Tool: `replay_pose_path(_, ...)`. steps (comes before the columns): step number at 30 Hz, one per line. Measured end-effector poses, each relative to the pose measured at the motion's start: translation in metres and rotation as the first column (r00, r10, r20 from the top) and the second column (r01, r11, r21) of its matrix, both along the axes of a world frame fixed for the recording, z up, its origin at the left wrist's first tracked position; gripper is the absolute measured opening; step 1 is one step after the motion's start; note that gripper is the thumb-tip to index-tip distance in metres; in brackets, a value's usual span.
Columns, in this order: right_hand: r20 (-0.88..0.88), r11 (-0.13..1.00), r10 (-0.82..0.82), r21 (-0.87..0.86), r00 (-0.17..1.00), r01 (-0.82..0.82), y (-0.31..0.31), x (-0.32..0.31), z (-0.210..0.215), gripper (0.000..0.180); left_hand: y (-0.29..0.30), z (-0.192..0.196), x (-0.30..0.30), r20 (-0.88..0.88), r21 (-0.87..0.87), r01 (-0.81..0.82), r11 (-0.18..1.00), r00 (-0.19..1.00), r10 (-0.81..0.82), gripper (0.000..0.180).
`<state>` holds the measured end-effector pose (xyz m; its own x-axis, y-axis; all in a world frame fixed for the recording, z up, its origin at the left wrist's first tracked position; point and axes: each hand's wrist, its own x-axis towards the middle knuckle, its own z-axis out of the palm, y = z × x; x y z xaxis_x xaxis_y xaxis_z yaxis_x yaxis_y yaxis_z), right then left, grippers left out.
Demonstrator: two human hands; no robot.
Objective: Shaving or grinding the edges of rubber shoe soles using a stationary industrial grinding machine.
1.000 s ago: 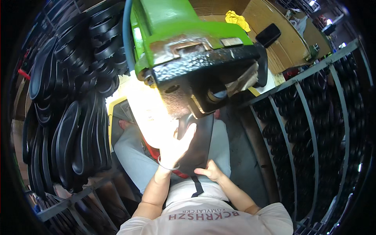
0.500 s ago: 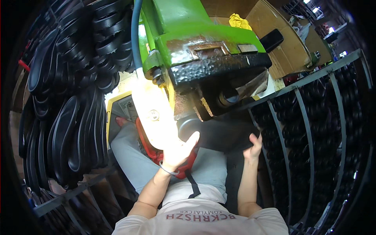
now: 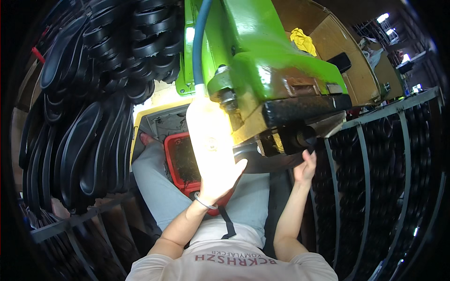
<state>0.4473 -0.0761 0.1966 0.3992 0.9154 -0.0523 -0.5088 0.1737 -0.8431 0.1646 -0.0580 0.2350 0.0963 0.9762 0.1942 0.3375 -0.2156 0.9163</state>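
A black shoe sole point(image 3: 269, 164) is held under the head of a green machine point(image 3: 290, 75), lying crosswise between my two hands. My left hand point(image 3: 219, 180) grips its left end with the thumb up; the glare of a bright lamp hides most of those fingers. At the sole's right end, my right hand point(image 3: 305, 167) has its thumb and fingers closed on the edge. The sole's far edge is hidden behind the machine's dark metal parts point(image 3: 281, 142). The lamp point(image 3: 211, 131) stands just above my left hand.
A red bin point(image 3: 168, 159) with dark scraps sits between my knees. Many black soles point(image 3: 82, 136) hang stacked at the left. To the right is a metal rack point(image 3: 363, 164) filled with black soles. Behind the machine stands a cardboard box point(image 3: 349, 42) with a yellow cloth point(image 3: 303, 42).
The sole has risen closer under the machine head and tilted, so less of its face shows. The whole view has shifted, with the machine now farther right. Both hands keep their hold.
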Motion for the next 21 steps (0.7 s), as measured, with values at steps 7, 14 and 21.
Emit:
replay_pose_path(7,-0.318,0.965,0.103,-0.199,0.942,-0.172,-0.086,-0.047,-0.085,0.041,0.005,-0.019,-0.005,-0.075,-0.002,0.114,0.994,0.991,-0.114,0.026)
replay_pose_path(14,0.001,0.996,-0.027,-0.089,1.000,0.027,-0.053,-0.011,-0.036,0.047,-0.006,-0.026,-0.021,0.530,-0.072,0.104,0.992,0.847,-0.050,0.024)
replay_pose_path(21,0.044,0.999,0.039,-0.014,0.998,-0.039,0.044,-0.012,0.034,0.036,-0.004,-0.006,-0.038,0.260,0.180,-0.125,0.976,0.963,0.075,0.029)
